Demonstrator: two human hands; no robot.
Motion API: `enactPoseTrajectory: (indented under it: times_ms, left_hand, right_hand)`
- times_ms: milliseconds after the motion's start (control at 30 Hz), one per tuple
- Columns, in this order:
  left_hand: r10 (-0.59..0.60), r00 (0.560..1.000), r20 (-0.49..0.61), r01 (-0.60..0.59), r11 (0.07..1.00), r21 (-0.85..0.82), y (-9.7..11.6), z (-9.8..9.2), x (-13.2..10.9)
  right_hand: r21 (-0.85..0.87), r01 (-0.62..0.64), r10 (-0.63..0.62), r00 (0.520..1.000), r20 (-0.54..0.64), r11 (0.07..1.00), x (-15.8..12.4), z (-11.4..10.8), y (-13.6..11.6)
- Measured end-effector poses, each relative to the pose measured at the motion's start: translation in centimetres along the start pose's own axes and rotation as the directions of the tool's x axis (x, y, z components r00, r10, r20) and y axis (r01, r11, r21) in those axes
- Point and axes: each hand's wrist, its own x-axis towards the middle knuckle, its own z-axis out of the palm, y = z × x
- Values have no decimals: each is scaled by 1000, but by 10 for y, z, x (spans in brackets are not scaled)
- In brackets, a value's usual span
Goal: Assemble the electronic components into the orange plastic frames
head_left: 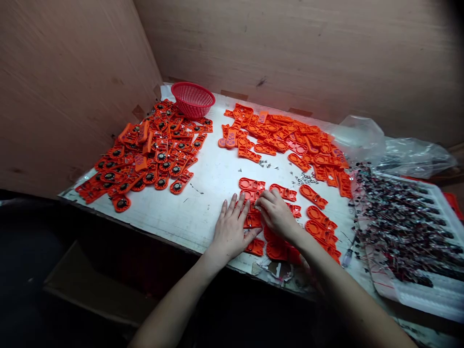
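Note:
My left hand (231,228) lies flat with its fingers spread, touching the left ends of several orange plastic shells (253,221) laid out in rows near the table's front edge. Just to its right, my right hand (277,212) is closed, its fingertips pinched together over one of these shells. Whatever is between those fingertips is too small or hidden to make out. Another column of orange shells (321,218) lies to the right of my right hand. Small metal pieces (306,179) are scattered on the table beyond the rows.
A heap of orange shells with round dark parts (159,154) covers the left side, beside a red mesh basket (193,99). More orange shells (282,133) are piled at the back. On the right, a white tray (384,285) holds many wired parts, with a screwdriver (348,256) beside it.

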Motion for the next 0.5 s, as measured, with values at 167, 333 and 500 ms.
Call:
enactPoseTrajectory:
  times_ms: [167, 333, 500]
  left_hand:
    - [7, 1000, 27, -7, 1000, 9, 0, 6, -2]
    - [15, 999, 36, -14, 1000, -20, -1, 6, -3]
    - [-62, 981, -186, 19, 974, -224, 4, -7, 0]
  right_hand:
    - [-50, 17, -14, 998, 58, 999, -2, 10, 0]
    - [76, -37, 35, 999, 31, 996, -2, 8, -2]
    - [514, -326, 347, 936, 56, 794, -5, -4, -13]
